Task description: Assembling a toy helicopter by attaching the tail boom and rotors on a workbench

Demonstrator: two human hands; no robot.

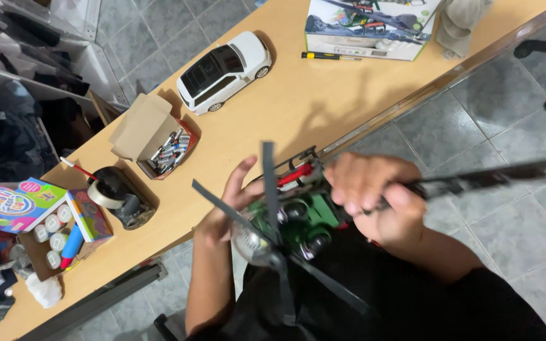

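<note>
1. Toy helicopter [298,218]: green plastic body, red trim, thin dark rotor blades; held above the table edge, at 6 o'clock of the frame.
2. Left hand [225,208]: fingers spread, palm against the helicopter's nose side.
3. Right hand [374,196]: fist closed round the helicopter's dark tail boom.
4. Table [285,107]: smooth tan wood.
5. Toy car [225,71]: glossy white, at 11 o'clock.
6. Cardboard box [153,136] of batteries, at 9 o'clock.
7. Tape dispenser [118,196]: black, rounded.
8. Screwdriver [330,57]: slim, at 12 o'clock.
</note>
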